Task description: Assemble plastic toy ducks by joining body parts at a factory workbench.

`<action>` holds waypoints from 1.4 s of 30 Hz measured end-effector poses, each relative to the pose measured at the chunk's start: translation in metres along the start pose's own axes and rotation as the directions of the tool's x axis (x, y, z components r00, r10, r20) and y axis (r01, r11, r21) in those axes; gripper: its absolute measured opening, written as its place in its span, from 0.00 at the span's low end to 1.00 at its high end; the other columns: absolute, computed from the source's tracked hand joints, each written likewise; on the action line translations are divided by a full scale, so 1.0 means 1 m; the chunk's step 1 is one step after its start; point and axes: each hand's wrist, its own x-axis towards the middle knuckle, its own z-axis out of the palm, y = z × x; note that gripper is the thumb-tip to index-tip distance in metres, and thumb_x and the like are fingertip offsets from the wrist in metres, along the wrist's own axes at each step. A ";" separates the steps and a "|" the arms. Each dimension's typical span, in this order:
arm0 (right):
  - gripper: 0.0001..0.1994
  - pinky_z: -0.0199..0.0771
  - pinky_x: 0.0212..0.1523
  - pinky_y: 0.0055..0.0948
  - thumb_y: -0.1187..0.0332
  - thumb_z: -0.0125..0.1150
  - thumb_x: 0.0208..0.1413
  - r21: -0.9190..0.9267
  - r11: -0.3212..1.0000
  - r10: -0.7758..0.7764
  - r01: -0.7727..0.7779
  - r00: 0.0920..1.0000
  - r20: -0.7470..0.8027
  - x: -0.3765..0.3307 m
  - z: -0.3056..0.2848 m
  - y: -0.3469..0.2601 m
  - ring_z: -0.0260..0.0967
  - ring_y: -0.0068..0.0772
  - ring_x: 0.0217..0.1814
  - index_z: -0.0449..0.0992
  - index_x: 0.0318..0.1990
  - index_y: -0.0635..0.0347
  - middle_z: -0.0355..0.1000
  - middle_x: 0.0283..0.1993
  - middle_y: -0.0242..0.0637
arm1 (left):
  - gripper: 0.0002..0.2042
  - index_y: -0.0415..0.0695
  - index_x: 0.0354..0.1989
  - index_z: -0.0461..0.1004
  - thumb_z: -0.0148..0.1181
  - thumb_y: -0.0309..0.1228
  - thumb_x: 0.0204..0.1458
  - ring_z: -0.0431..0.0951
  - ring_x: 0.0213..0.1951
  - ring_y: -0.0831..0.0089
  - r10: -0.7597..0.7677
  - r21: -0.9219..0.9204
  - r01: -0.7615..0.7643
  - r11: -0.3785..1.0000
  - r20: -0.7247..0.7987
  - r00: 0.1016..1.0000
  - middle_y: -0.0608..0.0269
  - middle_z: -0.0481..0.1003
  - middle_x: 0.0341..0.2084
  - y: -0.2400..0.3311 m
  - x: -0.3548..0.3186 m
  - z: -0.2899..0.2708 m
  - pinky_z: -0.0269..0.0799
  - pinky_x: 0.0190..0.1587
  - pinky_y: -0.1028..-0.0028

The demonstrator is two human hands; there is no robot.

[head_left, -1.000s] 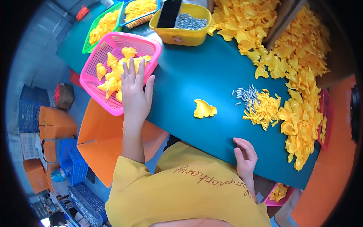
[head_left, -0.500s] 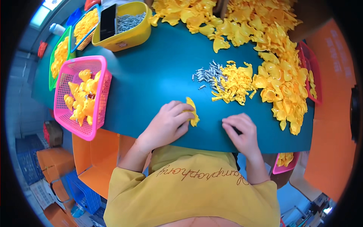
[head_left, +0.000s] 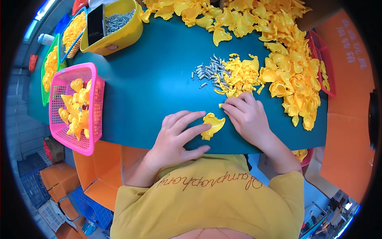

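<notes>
Change since half a second ago: right hand (head_left: 247,118) is up at the near edge of the heap of small yellow plastic bits (head_left: 243,73), wrist angled inward, fingertips pinching a short yellow plastic piece (head_left: 220,106). Curved yellow plastic shell (head_left: 214,125), now more exposed, lies on the smooth teal tabletop (head_left: 155,85) between both hands. Left hand (head_left: 178,133): palm down, fingers spread, tips at shell's left edge.

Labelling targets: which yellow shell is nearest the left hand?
The lone curved shell between the left hand and right hand; other shells lie heaped along the back and right of the table.
</notes>
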 end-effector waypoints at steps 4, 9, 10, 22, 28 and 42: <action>0.11 0.74 0.42 0.34 0.73 0.73 0.51 0.163 0.980 0.119 -0.116 0.993 -0.007 -0.026 0.000 0.008 0.72 0.37 0.46 0.85 0.43 0.55 0.79 0.46 0.29 | 0.25 0.49 0.52 0.81 0.80 0.37 0.42 0.75 0.58 0.57 0.077 0.012 -0.078 0.997 0.061 0.995 0.59 0.72 0.66 -0.012 0.005 0.016 0.69 0.58 0.61; 0.12 0.74 0.44 0.32 0.72 0.74 0.53 0.260 0.930 0.276 -0.259 0.961 -0.032 -0.040 -0.004 0.011 0.71 0.37 0.45 0.86 0.45 0.57 0.77 0.43 0.32 | 0.27 0.49 0.50 0.82 0.82 0.40 0.39 0.77 0.53 0.58 0.012 -0.027 -0.011 1.000 0.057 0.998 0.60 0.74 0.65 -0.012 0.008 0.020 0.69 0.56 0.62; 0.12 0.74 0.44 0.32 0.72 0.74 0.53 0.311 0.903 0.313 -0.297 0.950 -0.002 -0.042 -0.005 0.011 0.71 0.37 0.44 0.86 0.46 0.57 0.76 0.41 0.33 | 0.25 0.49 0.48 0.83 0.82 0.41 0.39 0.77 0.51 0.59 0.003 -0.013 -0.002 1.000 0.040 0.999 0.60 0.76 0.63 -0.007 0.010 0.018 0.69 0.55 0.63; 0.09 0.73 0.42 0.35 0.71 0.71 0.56 0.522 0.833 0.272 -0.182 0.957 -0.100 -0.045 0.005 -0.003 0.73 0.37 0.44 0.86 0.45 0.51 0.78 0.42 0.30 | 0.34 0.48 0.52 0.80 0.85 0.47 0.34 0.76 0.41 0.68 -0.060 -0.024 0.061 0.998 0.044 0.997 0.69 0.81 0.44 0.000 0.005 0.026 0.67 0.46 0.66; 0.10 0.71 0.39 0.35 0.70 0.72 0.56 0.369 0.914 0.216 -0.168 0.972 -0.094 -0.042 0.021 -0.017 0.73 0.36 0.46 0.86 0.45 0.49 0.78 0.45 0.26 | 0.40 0.46 0.57 0.78 0.84 0.50 0.33 0.75 0.39 0.69 -0.059 0.033 0.059 0.998 -0.005 0.998 0.68 0.81 0.39 0.001 0.007 0.031 0.65 0.46 0.68; 0.19 0.74 0.42 0.34 0.72 0.71 0.47 0.069 0.994 0.077 -0.080 0.996 0.043 -0.038 0.003 -0.017 0.72 0.38 0.46 0.84 0.50 0.53 0.78 0.49 0.25 | 0.41 0.47 0.57 0.79 0.84 0.52 0.32 0.75 0.37 0.69 -0.059 0.030 0.059 0.998 0.003 0.998 0.67 0.81 0.40 -0.003 0.006 0.032 0.65 0.44 0.68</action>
